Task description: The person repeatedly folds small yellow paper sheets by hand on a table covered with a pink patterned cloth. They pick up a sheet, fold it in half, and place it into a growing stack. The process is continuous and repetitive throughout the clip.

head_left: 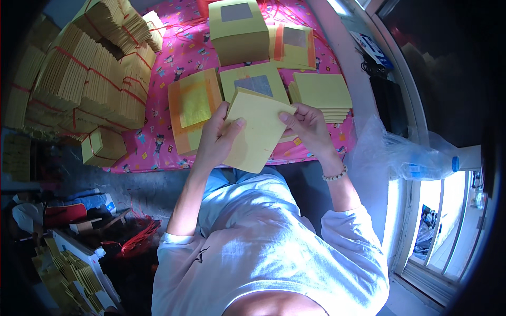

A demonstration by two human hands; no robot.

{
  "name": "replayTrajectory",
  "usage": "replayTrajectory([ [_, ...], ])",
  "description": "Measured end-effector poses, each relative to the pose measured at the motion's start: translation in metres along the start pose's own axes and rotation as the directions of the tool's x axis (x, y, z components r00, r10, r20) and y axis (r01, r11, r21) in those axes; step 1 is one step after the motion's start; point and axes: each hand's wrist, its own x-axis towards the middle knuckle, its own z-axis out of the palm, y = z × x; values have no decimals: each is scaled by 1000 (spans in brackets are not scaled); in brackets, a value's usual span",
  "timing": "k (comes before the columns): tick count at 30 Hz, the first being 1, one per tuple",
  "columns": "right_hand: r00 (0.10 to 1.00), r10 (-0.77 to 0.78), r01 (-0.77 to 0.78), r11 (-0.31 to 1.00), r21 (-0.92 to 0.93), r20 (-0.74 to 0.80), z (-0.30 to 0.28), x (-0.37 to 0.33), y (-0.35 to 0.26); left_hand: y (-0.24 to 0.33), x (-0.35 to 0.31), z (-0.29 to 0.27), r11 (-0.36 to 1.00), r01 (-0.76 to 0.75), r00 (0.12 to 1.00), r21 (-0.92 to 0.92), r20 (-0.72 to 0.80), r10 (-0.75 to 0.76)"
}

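A yellow sheet of joss paper (257,134), possibly a thin folded wad, is held tilted over the table's near edge. My left hand (217,138) pinches its left side, thumb on top. The right side is gripped between the thumb and fingers of my right hand (310,129). Just beyond lies a yellow stack with a silver foil square (254,85), partly covered by the held paper. To the left is a gold-foiled sheet with orange bands (195,105). A stack of plain folded yellow papers (322,90) sits to the right.
A tall yellow paper block (240,45) stands at the back, beside an orange-striped foil sheet (292,50). Bundles tied with red string (95,79) crowd the left of the pink patterned tablecloth (158,124). A clear plastic bag (406,152) hangs right, near a window.
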Motion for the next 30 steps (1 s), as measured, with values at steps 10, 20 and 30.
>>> replayTrajectory([
  [10,999,16,-13,996,-92,31,-39,-25,5,-6,18,11,966,56,974,252,201,-108],
  [20,913,-28,62,996,71,-406,-108,-21,-8,17,101,47,960,240,918,143,289,-273],
  [30,771,-69,-86,974,-211,-634,-172,0,31,-55,185,105,983,140,965,120,205,-162],
])
